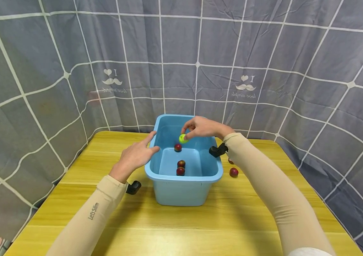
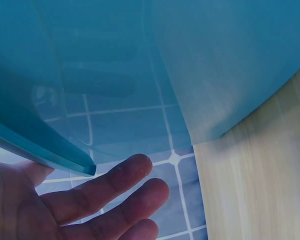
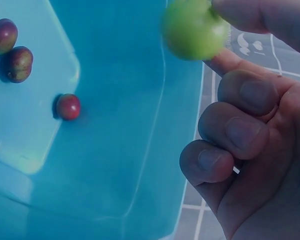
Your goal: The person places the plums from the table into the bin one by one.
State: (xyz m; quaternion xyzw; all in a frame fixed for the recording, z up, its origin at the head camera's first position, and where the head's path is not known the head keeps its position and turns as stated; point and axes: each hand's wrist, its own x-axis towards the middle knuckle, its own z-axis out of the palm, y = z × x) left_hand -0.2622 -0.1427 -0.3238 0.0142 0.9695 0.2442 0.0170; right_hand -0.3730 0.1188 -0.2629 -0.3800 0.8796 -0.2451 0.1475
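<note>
My right hand (image 1: 203, 127) pinches a small round green fruit (image 1: 183, 138) between thumb and forefinger, above the inside of a blue plastic tub (image 1: 181, 192). The right wrist view shows the green fruit (image 3: 195, 30) up close, with the other fingers curled toward the palm. My left hand (image 1: 136, 154) rests at the tub's left rim, thumb over the edge. Its other fingers (image 2: 120, 185) stretch loosely outside the wall. On the tub floor lie dark red plums: one plum (image 1: 177, 147) farther back and two touching, the nearer plum (image 1: 180, 171) toward the front.
A red plum (image 1: 233, 172) lies on the yellow wooden table (image 1: 181, 231), right of the tub. Another dark red fruit (image 1: 231, 161) is partly hidden behind the right forearm. A grey curtain (image 1: 181, 46) with white lines surrounds the table's back and sides.
</note>
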